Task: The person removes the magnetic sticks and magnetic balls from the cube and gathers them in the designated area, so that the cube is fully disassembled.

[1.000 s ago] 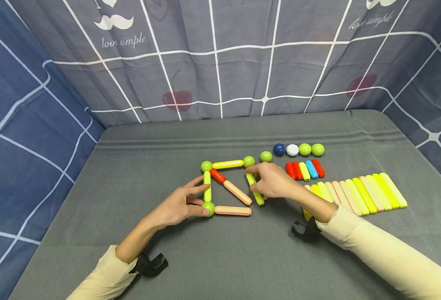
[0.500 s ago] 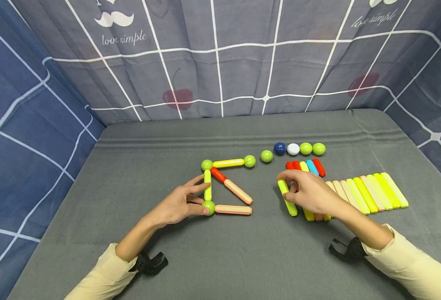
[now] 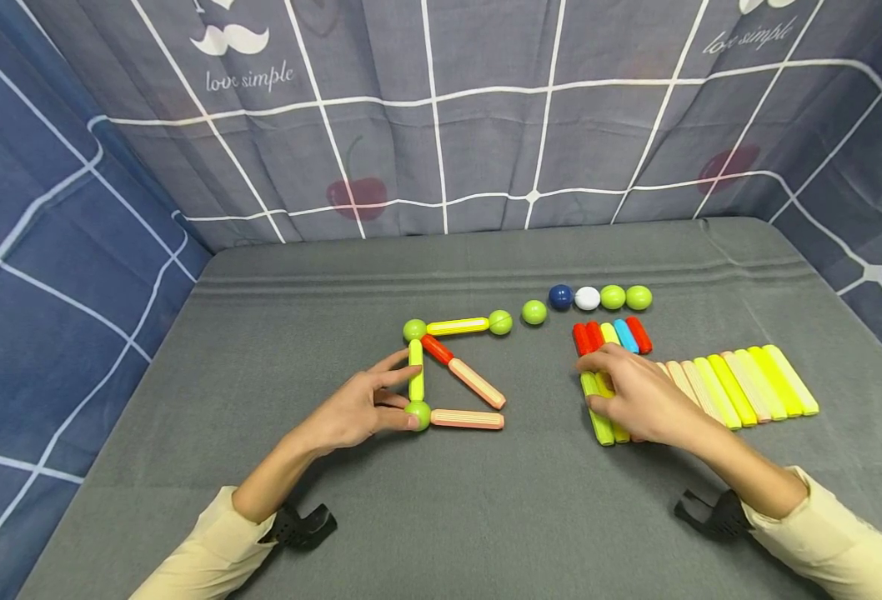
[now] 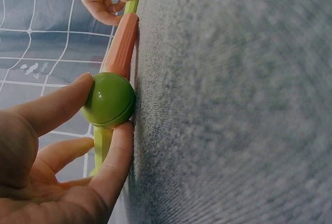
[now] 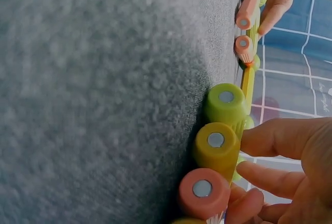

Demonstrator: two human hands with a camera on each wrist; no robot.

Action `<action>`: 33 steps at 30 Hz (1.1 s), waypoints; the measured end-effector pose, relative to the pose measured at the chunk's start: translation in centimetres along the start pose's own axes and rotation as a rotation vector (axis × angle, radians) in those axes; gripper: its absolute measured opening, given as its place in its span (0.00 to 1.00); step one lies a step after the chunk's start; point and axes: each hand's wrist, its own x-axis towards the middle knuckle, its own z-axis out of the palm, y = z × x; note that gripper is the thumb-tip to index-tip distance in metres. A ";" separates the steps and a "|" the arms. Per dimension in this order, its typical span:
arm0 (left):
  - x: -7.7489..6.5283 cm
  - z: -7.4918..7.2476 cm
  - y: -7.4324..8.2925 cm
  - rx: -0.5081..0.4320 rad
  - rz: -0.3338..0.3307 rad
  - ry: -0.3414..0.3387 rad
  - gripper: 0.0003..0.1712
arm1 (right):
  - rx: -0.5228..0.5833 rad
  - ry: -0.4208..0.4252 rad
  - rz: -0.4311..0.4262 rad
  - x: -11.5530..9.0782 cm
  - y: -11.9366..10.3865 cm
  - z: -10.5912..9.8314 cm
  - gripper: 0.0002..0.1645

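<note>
My left hand (image 3: 358, 410) pinches a green ball (image 4: 109, 99) between thumb and finger, at the near left corner of a figure of balls and magnetic rods. From this ball a yellow-green rod (image 3: 416, 371) runs up to another green ball (image 3: 414, 331), and a salmon rod (image 3: 467, 420) points right. A red rod (image 3: 437, 348) and a second salmon rod (image 3: 476, 383) slant from the upper ball. My right hand (image 3: 636, 396) holds a yellow-green rod (image 5: 226, 102) at the left end of the rod row, beside a yellow rod (image 5: 215, 143). Its fingers partly cover the row.
A yellow rod (image 3: 458, 326) links the upper ball to a green ball (image 3: 500, 322). A loose green ball (image 3: 534, 312) lies near blue (image 3: 561, 296), white (image 3: 587, 298) and green balls. Short coloured rods (image 3: 626, 335) lie behind the long row (image 3: 749, 387). A curtain (image 3: 486, 150) hangs behind.
My right hand has carried the yellow-green rod from the figure's right side rightward to the left end of the row. My left hand has stayed at the green ball.
</note>
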 end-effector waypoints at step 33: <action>0.1 0.1 -0.1 -0.013 -0.004 0.013 0.45 | 0.021 -0.148 -0.256 3.3 -8.7 5.8 0.17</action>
